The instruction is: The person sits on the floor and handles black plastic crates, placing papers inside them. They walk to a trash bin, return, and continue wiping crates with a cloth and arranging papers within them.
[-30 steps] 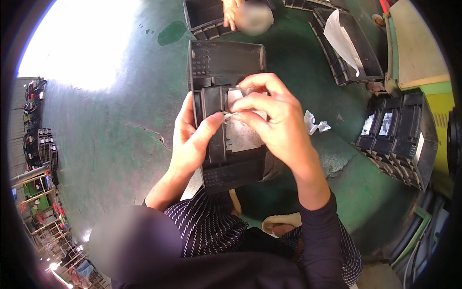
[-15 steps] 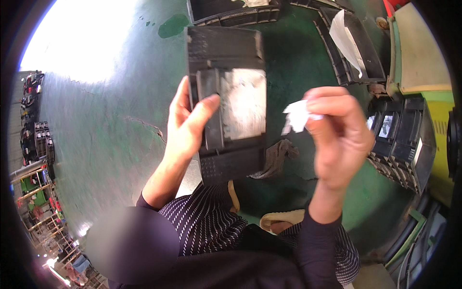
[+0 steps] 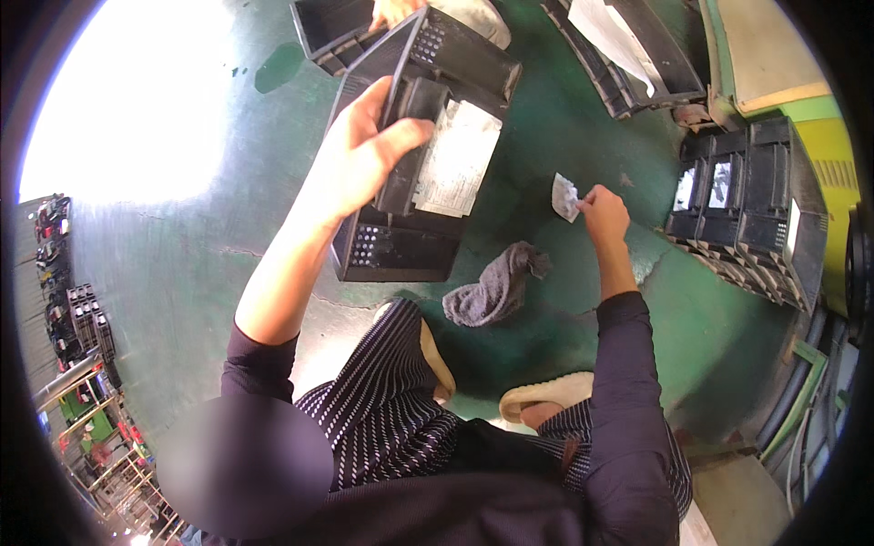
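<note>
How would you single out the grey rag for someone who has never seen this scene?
Start at the green floor in front of the seated person. Between the black plastic casing held up by the left hand and the person's knees lies a crumpled grey cloth. It is the only soft, dark grey thing among hard black parts.

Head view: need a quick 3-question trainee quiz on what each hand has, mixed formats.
1. True or false: the left hand grips the black plastic housing by its upper edge, lifted off the green floor.
2. Multiple choice: the fingers of the right hand pinch
A) the grey cloth
B) a small crumpled white scrap
C) nothing.
3. Fill in: the grey cloth lies on the floor between the housing and the person's ____ arm.

Key
1. True.
2. B. The cloth lies loose on the floor, below the scrap.
3. Right.
</note>
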Action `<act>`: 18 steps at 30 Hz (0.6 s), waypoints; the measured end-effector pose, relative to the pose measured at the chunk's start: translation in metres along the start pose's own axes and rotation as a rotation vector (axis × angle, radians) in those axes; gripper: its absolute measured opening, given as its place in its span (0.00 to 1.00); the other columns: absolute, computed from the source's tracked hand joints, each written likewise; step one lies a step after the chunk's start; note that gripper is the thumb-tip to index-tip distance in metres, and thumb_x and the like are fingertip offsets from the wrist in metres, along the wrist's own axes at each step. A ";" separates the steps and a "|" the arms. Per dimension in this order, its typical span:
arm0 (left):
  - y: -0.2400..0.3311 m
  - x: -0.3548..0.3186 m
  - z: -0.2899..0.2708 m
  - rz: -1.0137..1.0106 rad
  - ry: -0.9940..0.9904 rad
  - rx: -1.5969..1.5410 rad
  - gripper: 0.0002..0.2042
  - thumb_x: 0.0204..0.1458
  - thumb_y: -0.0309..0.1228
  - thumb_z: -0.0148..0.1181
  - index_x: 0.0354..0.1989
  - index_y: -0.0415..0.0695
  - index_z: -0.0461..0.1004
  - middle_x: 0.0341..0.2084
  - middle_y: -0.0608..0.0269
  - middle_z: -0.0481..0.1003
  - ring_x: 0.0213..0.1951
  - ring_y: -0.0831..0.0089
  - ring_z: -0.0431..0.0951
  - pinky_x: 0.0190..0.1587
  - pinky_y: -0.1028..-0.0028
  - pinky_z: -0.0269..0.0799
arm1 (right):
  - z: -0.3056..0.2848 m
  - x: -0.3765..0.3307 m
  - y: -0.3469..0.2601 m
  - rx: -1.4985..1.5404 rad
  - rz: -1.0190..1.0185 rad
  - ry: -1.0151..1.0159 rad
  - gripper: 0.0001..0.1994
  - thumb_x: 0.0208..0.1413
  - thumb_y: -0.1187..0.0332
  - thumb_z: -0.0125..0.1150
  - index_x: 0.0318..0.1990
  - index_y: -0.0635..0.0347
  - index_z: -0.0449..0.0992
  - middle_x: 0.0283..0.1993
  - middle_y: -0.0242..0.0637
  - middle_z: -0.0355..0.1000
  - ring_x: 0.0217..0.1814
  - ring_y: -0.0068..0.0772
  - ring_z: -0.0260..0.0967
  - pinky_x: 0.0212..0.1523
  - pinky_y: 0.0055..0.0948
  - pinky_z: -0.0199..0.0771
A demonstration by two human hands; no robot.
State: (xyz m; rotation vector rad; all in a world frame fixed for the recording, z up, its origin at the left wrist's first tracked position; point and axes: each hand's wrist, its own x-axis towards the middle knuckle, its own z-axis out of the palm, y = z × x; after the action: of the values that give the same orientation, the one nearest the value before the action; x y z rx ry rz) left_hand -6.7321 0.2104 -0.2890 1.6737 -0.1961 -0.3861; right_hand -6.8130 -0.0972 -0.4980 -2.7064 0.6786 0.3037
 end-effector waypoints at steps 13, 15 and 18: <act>0.001 0.036 -0.047 -0.137 0.186 -0.217 0.18 0.41 0.34 0.58 0.42 0.39 0.73 0.31 0.62 0.75 0.31 0.75 0.75 0.38 0.78 0.69 | -0.131 -0.069 -0.168 0.462 -1.214 0.574 0.07 0.42 0.73 0.61 0.32 0.59 0.76 0.36 0.35 0.72 0.39 0.32 0.71 0.47 0.37 0.71; 0.007 0.033 -0.044 -0.109 0.197 -0.230 0.17 0.41 0.34 0.58 0.40 0.39 0.73 0.30 0.62 0.76 0.31 0.76 0.75 0.37 0.79 0.70 | -0.136 -0.070 -0.176 0.355 -1.277 0.525 0.07 0.42 0.72 0.59 0.32 0.60 0.76 0.36 0.35 0.72 0.40 0.32 0.71 0.51 0.39 0.68; -0.001 0.038 -0.056 -0.037 0.113 -0.224 0.15 0.42 0.33 0.58 0.39 0.40 0.73 0.30 0.63 0.75 0.29 0.77 0.75 0.36 0.81 0.70 | -0.145 -0.066 -0.183 0.285 -1.348 0.453 0.07 0.42 0.72 0.56 0.31 0.61 0.76 0.35 0.35 0.72 0.39 0.32 0.71 0.53 0.40 0.67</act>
State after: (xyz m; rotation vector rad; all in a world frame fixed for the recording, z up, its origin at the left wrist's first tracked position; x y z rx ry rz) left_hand -6.6769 0.2493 -0.2898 1.4751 -0.0361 -0.3278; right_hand -6.7628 0.0294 -0.2970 -2.3203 -0.9702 -0.6779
